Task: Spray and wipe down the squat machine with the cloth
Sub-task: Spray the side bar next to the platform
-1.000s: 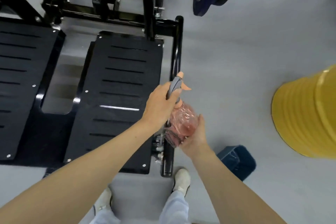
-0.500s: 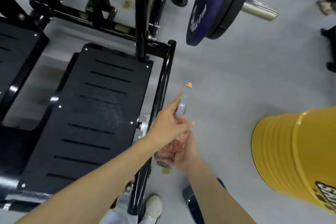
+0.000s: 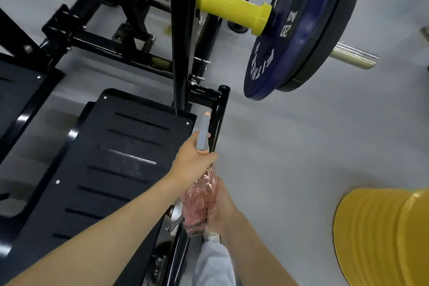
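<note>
My left hand [image 3: 193, 163] grips the grey spray head [image 3: 203, 131] of a clear bottle with pink liquid [image 3: 201, 197]. My right hand [image 3: 220, 206] holds the bottle's lower body, with a patterned cloth [image 3: 191, 226] bunched under it. The nozzle points up along the black side rail [image 3: 219, 109] of the squat machine. The black slotted footplate [image 3: 111, 169] lies to the left of my hands, with a faint wet patch near its middle.
A yellow lever arm [image 3: 209, 0] runs to a blue weight plate [image 3: 285, 35] on a steel sleeve [image 3: 352, 54] at the top right. A yellow drum [image 3: 383, 234] stands at the lower right. A black upright post [image 3: 183, 30] rises from the footplate's corner. Grey floor lies between.
My view has tilted up and right, bringing the yellow lever arm and weight plate into sight. Both hands keep hold of the bottle, now beside the side rail.
</note>
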A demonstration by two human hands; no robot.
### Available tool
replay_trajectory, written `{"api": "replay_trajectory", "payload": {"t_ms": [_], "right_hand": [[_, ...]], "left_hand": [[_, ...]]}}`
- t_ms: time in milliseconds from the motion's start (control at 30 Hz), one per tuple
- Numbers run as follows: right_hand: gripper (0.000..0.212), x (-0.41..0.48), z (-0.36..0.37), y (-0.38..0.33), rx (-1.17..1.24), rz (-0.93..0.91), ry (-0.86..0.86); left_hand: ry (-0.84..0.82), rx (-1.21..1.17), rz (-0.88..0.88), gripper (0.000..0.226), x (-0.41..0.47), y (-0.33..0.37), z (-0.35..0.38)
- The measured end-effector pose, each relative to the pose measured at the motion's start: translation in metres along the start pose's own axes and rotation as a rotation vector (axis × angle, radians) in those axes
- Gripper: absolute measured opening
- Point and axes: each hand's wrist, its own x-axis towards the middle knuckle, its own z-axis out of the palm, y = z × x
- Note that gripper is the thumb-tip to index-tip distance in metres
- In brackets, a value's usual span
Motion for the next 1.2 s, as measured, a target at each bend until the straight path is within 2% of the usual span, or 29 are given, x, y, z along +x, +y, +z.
{"api": "replay_trajectory", "payload": {"t_ms": [100,200,267,333,400,533,633,733,833,1067,1100,1200], "right_hand": [[0.053,0.022,-0.008,-0.031,-0.221,0.004,0.101],[0.035,0.038,-0.020,-0.066,-0.442,0.002,0.187],[0.018,0.046,-0.030,-0.093,-0.494,0.020,0.164],[0.013,0.055,-0.038,-0.118,-0.537,0.043,0.130],[0.015,0.070,-0.043,-0.139,-0.541,0.051,0.132],[0.018,0.095,-0.051,-0.164,-0.513,0.051,0.170],[0.019,0.107,-0.056,-0.169,-0.514,0.056,0.162],[0.017,0.119,-0.060,-0.168,-0.522,0.060,0.153],[0.028,0.123,-0.062,-0.168,-0.520,0.069,0.154],[0.043,0.132,-0.073,-0.170,-0.524,0.083,0.157],[0.042,0.132,-0.075,-0.169,-0.530,0.078,0.170],[0.028,0.130,-0.082,-0.165,-0.529,0.065,0.193]], "left_hand": [[0.114,-0.077,-0.096,0.036,0.037,0.007,0.003],[0.180,-0.035,-0.172,0.024,0.074,0.017,0.007],[0.175,0.010,-0.226,0.023,0.101,0.024,0.009],[0.113,0.047,-0.265,0.027,0.127,0.028,0.013],[0.067,0.102,-0.281,0.028,0.152,0.029,0.019],[0.202,0.143,-0.321,0.016,0.190,0.028,0.026],[0.214,0.132,-0.365,0.009,0.210,0.029,0.030],[0.229,0.199,-0.406,0.014,0.227,0.024,0.034],[0.264,0.226,-0.437,0.017,0.230,0.026,0.042],[0.186,0.212,-0.432,0.017,0.222,0.013,0.075],[0.187,0.228,-0.442,0.015,0.221,0.011,0.078],[0.155,0.248,-0.465,0.032,0.214,-0.007,0.087]]}}
